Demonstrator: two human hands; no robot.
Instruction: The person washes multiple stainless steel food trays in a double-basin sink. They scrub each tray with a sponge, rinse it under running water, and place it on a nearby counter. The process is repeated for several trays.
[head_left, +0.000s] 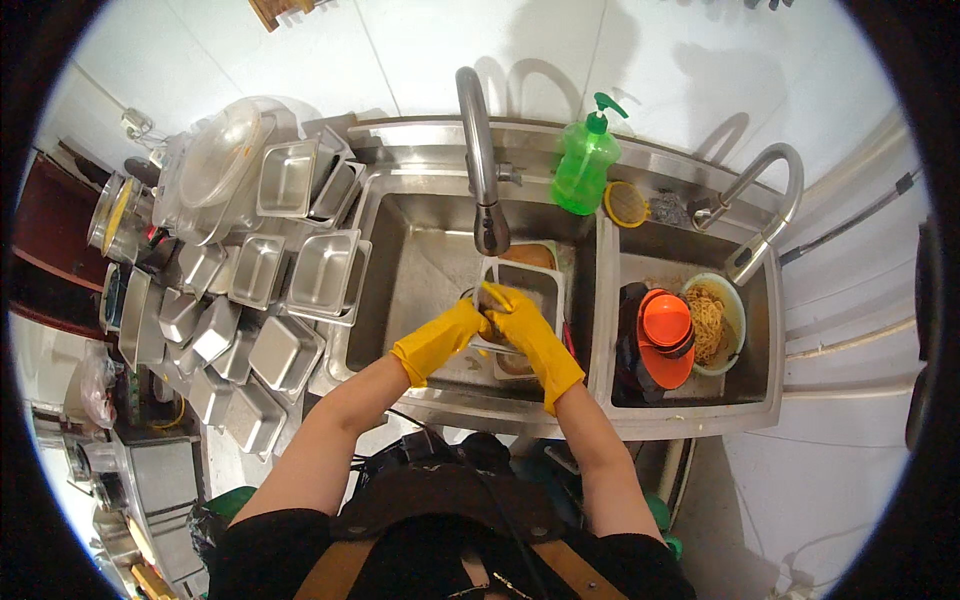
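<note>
Both my hands wear yellow rubber gloves and meet over the large sink basin (427, 262), below the faucet head. My right hand (517, 319) is curled around a small brownish-grey item (491, 301), mostly hidden by the fingers, so its kind is unclear. My left hand (444, 341) touches it from the left; its fingertips are partly hidden. Just under the hands a rectangular stainless-steel food pan (553, 289) sits in the basin. Behind it another pan (529, 255) has orange-brown residue inside. Part of a further pan (514, 366) shows below the gloves.
A curved faucet (474, 127) overhangs the basin. A green pump bottle (586, 169), a yellow-rimmed round strainer (627, 205) and a steel-wool scrubber (670, 208) stand behind. The right basin holds orange bowls (665, 319) and a noodle bowl (709, 322). Steel pans (289, 349) crowd the left drainboard.
</note>
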